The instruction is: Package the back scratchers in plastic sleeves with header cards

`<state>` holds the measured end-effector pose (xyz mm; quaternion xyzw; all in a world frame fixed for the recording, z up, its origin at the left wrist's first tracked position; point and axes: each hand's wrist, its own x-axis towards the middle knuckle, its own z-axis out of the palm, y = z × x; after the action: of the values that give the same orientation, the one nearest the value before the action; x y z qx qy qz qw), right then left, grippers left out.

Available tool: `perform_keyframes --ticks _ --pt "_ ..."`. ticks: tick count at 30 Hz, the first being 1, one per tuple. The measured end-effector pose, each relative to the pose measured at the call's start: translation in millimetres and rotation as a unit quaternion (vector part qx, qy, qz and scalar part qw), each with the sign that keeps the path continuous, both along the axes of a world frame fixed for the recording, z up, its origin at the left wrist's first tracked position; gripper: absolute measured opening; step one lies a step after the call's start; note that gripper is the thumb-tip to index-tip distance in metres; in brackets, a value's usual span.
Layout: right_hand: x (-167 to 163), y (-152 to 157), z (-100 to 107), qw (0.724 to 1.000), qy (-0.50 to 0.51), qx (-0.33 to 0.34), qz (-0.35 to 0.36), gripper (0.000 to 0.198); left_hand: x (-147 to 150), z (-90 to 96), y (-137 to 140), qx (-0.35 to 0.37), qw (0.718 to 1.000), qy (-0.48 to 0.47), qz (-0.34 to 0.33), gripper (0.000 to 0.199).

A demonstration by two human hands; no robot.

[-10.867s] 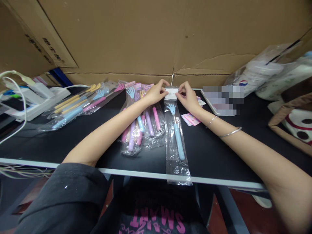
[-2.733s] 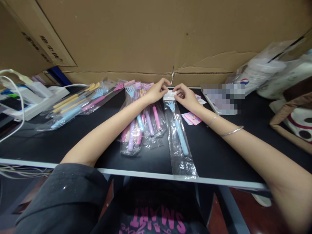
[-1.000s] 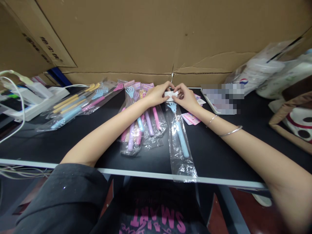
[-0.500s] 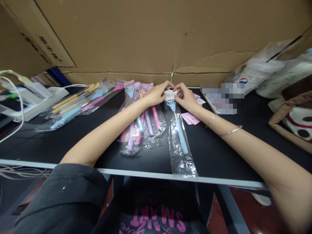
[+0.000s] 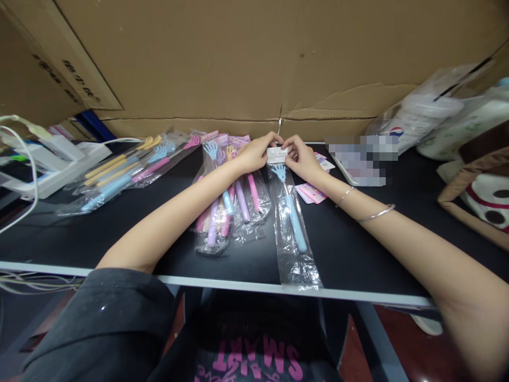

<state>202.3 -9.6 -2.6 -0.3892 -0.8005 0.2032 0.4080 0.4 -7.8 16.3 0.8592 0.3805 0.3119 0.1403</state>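
A blue back scratcher [image 5: 295, 223] in a clear plastic bag [image 5: 296, 268] lies in front of me, its hand-shaped head pointing away. At the bag's top is a small white card [image 5: 277, 155] with fine print. My left hand [image 5: 256, 155] pinches the card's left edge, and my right hand [image 5: 303, 158] pinches its right edge. Both thumbs and forefingers are closed on it. Under and beside my left forearm lies a pile of bagged back scratchers [image 5: 212, 223] in pink, purple and blue. Several pink printed cards [image 5: 312, 193] rest beside my right wrist.
More bagged scratchers [image 5: 119, 172] lie at the left, near a white power strip [image 5: 59, 172] with cables. At the right are a partly blurred flat object [image 5: 358, 170], a bagged cup [image 5: 427, 114] and a brown-handled bag [image 5: 457, 183]. Cardboard [image 5: 246, 63] walls the back.
The white card has tilted slightly, and its printed face looks different from before. Both hands keep nearly the same place.
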Motion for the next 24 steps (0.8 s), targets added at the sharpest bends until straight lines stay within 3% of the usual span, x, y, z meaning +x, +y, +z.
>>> perform_keyframes --ticks 12,24 --pt "1.2 6.5 -3.0 0.999 0.037 -0.021 0.005 0.027 -1.8 -6.3 12.3 -0.016 0.997 -0.067 -0.027 0.049" --pt "2.7 8.9 -5.2 0.998 0.051 -0.044 -0.017 0.025 -1.4 -5.7 16.4 -0.081 0.986 -0.14 -0.047 0.052"
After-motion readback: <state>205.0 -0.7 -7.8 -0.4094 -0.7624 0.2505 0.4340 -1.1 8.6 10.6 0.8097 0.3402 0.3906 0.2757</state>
